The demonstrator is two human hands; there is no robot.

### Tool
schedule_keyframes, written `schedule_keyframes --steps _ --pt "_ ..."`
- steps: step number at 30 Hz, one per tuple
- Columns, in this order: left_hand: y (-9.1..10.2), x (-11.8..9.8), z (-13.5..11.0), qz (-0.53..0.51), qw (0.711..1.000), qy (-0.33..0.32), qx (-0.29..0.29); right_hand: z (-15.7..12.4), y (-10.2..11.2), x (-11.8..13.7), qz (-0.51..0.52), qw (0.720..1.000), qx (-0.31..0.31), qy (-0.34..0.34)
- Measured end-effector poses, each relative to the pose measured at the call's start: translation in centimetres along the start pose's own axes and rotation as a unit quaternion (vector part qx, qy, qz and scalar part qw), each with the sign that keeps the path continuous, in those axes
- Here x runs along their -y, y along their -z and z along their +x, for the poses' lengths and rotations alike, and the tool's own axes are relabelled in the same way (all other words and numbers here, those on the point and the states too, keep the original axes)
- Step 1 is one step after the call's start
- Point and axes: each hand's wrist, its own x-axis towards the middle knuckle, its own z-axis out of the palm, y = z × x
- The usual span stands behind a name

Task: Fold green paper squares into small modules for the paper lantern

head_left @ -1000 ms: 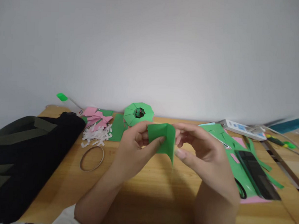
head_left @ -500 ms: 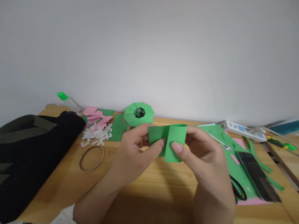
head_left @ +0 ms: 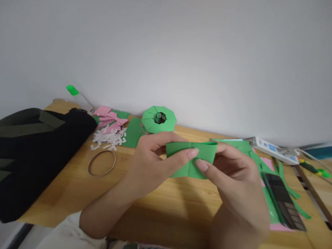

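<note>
A folded piece of green paper [head_left: 180, 172] is held up above the table between both hands. My left hand [head_left: 156, 164] pinches its left part, thumb in front and fingers behind. From the other side my right hand [head_left: 232, 177] grips the right part, the thumb pressing near a vertical line at the paper's middle. The right end curves back in a fold, and a narrow gap shows at the top. Behind the hands stands a round green paper ring [head_left: 168, 121] made of folded segments with a dark hole.
A black bag [head_left: 39, 163] lies on the left. Near it are pink paper pieces [head_left: 111, 119], white paper scraps [head_left: 108, 137] and a tape-like ring [head_left: 89, 165]. On the right are a phone [head_left: 283, 201], green paper strips [head_left: 285, 179] and a white power strip [head_left: 274, 150].
The paper's right flap has swung flat, so its edge meets the left part at a middle line. My left thumb has moved right onto the front. The view has shifted slightly.
</note>
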Motion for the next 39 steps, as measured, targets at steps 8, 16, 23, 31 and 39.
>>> schedule_keyframes --steps 8,16,23,31,39 --pt "-0.1 -1.0 0.0 0.026 1.000 -0.004 -0.005 0.1 -0.2 -0.1 -0.021 1.000 -0.006 0.021" --pt "0.0 -1.0 0.0 0.040 0.999 0.003 -0.008 -0.1 -0.2 0.1 -0.019 1.000 -0.006 0.021" --pt "0.0 -1.1 0.0 0.046 0.999 -0.008 -0.013 0.1 -0.2 0.0 -0.027 0.999 -0.009 0.024" --pt "-0.1 -1.3 -0.1 0.052 0.998 -0.021 -0.015 0.1 -0.5 -0.1 -0.016 1.000 -0.013 0.022" --pt "-0.1 -1.0 -0.1 0.077 0.996 -0.045 -0.031 0.1 -0.5 0.0 -0.044 0.998 -0.034 0.026"
